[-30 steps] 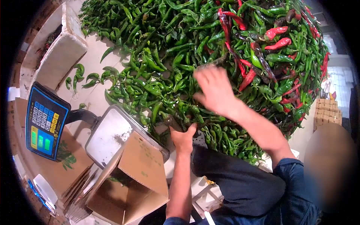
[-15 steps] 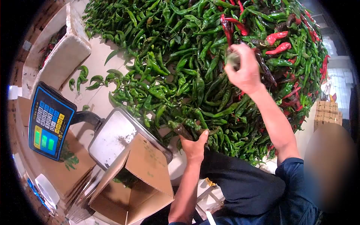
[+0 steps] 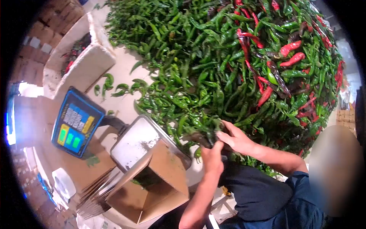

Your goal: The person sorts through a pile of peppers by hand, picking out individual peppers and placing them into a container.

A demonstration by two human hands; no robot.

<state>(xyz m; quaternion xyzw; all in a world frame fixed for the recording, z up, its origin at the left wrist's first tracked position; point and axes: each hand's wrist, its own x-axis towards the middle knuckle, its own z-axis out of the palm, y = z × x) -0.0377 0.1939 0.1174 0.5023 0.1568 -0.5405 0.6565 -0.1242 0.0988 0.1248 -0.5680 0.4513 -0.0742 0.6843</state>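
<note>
My left hand (image 3: 212,158) is closed around a few dark green chili peppers (image 3: 207,138), blurred by motion, at the near edge of a large pepper pile. Beside it, nearly touching, my right hand (image 3: 238,140) has its thumb and fingers closed on the same bunch of peppers. Exactly how many each hand holds is hidden. Around both hands lie glossy green chili peppers (image 3: 179,89). Red chili peppers (image 3: 291,47) and dark brownish ones are mixed in toward the right of the pile.
An open cardboard box (image 3: 167,173) with some green peppers inside rests against a scale platform (image 3: 135,139). The scale's display (image 3: 77,122) stands to its left. Behind is a white foam box (image 3: 85,65) holding red and dark peppers. Flattened cardboard (image 3: 93,191) is stacked at lower left.
My right hand has come down from the red peppers with a dark pepper to meet my left hand. The view has shifted, so the scale and boxes appear further right and lower.
</note>
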